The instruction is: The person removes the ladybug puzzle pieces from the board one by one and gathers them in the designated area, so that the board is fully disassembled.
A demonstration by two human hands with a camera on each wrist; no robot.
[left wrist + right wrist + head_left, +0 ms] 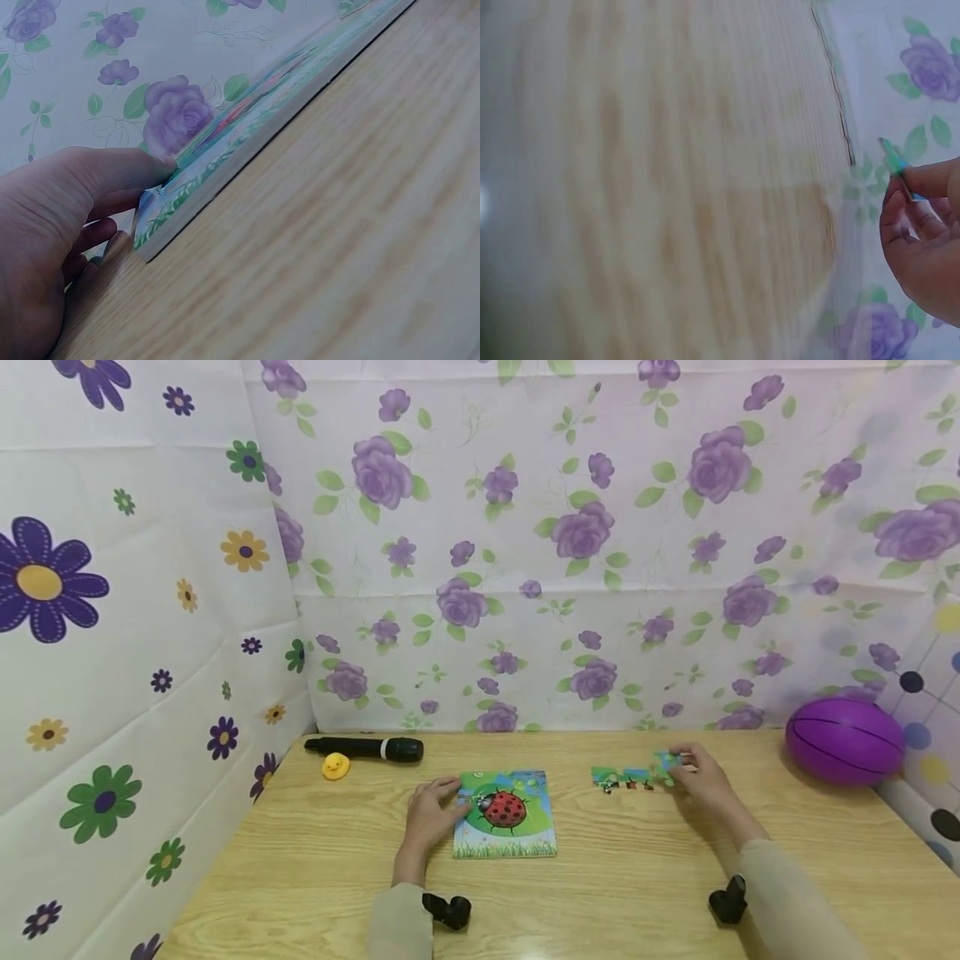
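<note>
A square ladybug jigsaw puzzle lies on the table, its red spotted ladybug on a green and blue ground. At its left edge is my left hand, holding the board. The left wrist view shows that thumb on top near the corner of the puzzle board, with the other fingers curled by the edge. Farther right, my right hand pinches a green and blue puzzle piece. That puzzle piece stands between thumb and fingers of the right hand in the right wrist view. Several loose puzzle pieces lie just left of it.
At the back left lie a black microphone and a small yellow rubber duck. A purple ball rests at the right back edge of the wooden table. Flowered cloths hang behind and along the left.
</note>
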